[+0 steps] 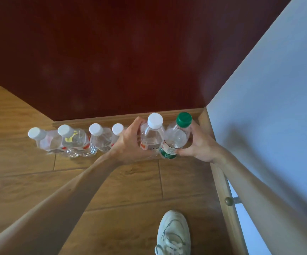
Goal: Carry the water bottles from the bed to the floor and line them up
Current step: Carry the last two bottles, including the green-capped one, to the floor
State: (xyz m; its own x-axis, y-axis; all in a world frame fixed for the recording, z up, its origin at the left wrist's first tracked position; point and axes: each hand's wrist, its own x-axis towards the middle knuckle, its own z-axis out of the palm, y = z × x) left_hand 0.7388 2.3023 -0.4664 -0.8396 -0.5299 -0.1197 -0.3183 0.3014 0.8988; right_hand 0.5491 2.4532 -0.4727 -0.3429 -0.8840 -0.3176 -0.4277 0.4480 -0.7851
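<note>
Setting the last two bottles down looks like the step in hand: the left hand (128, 144) is wrapped round a white-capped bottle (151, 137) and the right hand (198, 144) round a green-capped bottle (174, 142), the two touching side by side just in front of the skirting board (103, 120). Four more bottles (75, 140) stand in a row further left along the skirting board, the nearest partly hidden behind the left hand. The green-capped one leans a little, and whether either base is flat on the floor (121, 190) cannot be told. The task seems nearly done; the next move calls for standing both upright in line with the row, then loosening the fingers gently so neither tips into its neighbours. A shoe (173, 234) stands well back from the skirting board
</note>
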